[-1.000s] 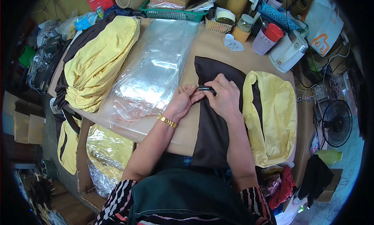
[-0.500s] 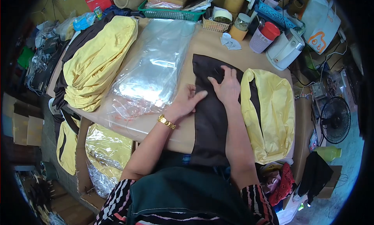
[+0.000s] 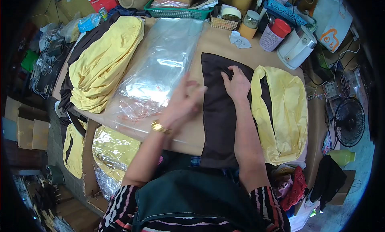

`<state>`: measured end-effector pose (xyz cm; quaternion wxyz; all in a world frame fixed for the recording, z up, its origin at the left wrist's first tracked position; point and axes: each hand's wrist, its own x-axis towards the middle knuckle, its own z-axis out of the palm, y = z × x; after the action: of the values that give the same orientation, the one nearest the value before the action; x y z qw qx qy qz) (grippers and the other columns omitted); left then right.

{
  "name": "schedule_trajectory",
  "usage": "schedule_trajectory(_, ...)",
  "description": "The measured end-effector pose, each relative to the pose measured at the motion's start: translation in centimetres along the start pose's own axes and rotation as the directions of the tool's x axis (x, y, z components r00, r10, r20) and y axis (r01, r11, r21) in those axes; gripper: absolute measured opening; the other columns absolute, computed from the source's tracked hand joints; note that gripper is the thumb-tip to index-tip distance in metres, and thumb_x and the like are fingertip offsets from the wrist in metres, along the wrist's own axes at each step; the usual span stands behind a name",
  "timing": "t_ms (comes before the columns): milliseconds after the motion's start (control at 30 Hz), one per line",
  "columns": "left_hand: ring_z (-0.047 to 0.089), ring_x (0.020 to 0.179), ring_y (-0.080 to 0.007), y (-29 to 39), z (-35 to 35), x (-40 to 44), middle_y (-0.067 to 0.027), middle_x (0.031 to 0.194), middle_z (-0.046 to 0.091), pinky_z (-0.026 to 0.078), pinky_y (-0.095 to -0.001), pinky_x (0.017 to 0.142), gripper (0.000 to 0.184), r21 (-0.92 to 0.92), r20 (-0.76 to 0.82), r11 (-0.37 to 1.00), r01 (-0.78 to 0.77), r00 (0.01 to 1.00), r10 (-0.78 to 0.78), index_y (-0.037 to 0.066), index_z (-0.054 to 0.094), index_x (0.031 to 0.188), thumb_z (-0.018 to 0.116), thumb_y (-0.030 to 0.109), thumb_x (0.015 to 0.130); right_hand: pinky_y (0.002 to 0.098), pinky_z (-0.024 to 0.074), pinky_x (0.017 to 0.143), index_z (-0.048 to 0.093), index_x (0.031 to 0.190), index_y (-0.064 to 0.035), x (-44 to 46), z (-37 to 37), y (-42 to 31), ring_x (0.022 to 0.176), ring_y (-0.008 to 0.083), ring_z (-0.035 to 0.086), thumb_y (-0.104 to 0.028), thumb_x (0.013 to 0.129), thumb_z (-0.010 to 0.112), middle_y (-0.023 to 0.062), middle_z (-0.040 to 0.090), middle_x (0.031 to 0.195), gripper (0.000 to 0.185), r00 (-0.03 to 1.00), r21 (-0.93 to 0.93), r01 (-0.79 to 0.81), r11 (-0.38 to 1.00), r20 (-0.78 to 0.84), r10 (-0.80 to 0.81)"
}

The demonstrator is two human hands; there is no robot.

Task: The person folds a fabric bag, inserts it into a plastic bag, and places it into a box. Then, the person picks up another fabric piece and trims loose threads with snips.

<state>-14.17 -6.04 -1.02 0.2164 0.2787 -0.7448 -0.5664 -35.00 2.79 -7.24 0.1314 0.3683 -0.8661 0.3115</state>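
Note:
A long dark brown cloth piece (image 3: 219,119) lies on the table and hangs over its front edge toward my lap. My right hand (image 3: 237,85) rests on its upper part, thumb and fingers bent toward each other around something small and dark. That small thing blends into the cloth, so its kind cannot be made out. My left hand (image 3: 185,101), with a gold watch (image 3: 161,128) at the wrist, is smeared by motion just left of the cloth, above the table and the clear plastic bags. Right of my right forearm lies a folded yellow cloth item (image 3: 282,115) with a dark slit.
Clear plastic bags (image 3: 160,67) lie left of centre, beside a heap of yellow and brown cloth (image 3: 104,63). Along the back stand a green basket (image 3: 176,13), jars (image 3: 249,24), a cup holder (image 3: 270,40) and a white kettle (image 3: 297,47). A fan (image 3: 349,121) is at right.
My left hand has left the cloth's left edge, moving left and blurring. My right hand stays on the cloth, fingers drawn closer together. The whole view has shifted slightly.

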Motion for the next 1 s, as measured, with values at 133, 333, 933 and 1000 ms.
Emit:
schedule_trajectory(133,0.062,0.069,-0.0386,-2.5,3.3,1.4,-0.0231,0.084,0.066,0.050,-0.0423,0.065,0.040,0.555,0.156,0.823,-0.121,0.987,0.040,-0.003,0.062,0.099,0.062,0.037,0.091,0.0395,0.0519,0.069,0.060,0.103,-0.0080,0.2,-0.3,0.3,0.080,0.0291,0.066,-0.030,0.081,0.073,0.0111,0.067,0.093,0.034,1.000,0.012,0.023,1.000,-0.018,-0.023)
schedule_trajectory(333,0.058,0.063,-0.0286,-4.3,-0.7,-0.4,-0.0146,0.066,0.061,0.045,-0.0388,0.064,0.034,0.263,0.316,0.957,-0.125,0.948,0.037,0.002,0.064,0.077,0.055,0.029,0.096,0.0436,0.0519,0.078,0.059,0.110,-0.0096,1.1,0.3,0.9,0.092,0.0329,0.066,-0.035,0.085,0.068,0.0126,0.066,0.103,0.036,0.993,-0.004,-0.069,0.998,0.095,0.069)
schedule_trajectory(933,0.047,0.062,-0.0107,-5.7,-0.2,-1.0,-0.0032,0.065,0.057,0.041,-0.0292,0.062,0.030,0.075,0.060,0.990,-0.123,0.991,0.119,0.003,0.062,0.078,0.052,0.022,0.098,0.0382,0.0466,0.068,0.060,0.095,-0.0101,-5.7,-10.0,-8.7,0.075,0.0264,0.061,-0.010,0.071,0.077,0.0061,0.054,0.086,0.029,0.910,0.076,0.338,0.938,0.227,-0.346)
schedule_trajectory(1000,0.048,0.062,-0.0112,-5.4,-0.3,-1.2,-0.0043,0.066,0.058,0.042,-0.0291,0.062,0.029,0.069,0.065,0.989,-0.129,0.990,0.125,0.002,0.062,0.079,0.052,0.021,0.098,0.0377,0.0447,0.068,0.053,0.093,-0.0094,-5.8,-10.1,-9.6,0.077,0.0240,0.062,-0.009,0.069,0.078,0.0055,0.054,0.085,0.034,0.898,0.024,0.386,0.922,0.218,-0.381)
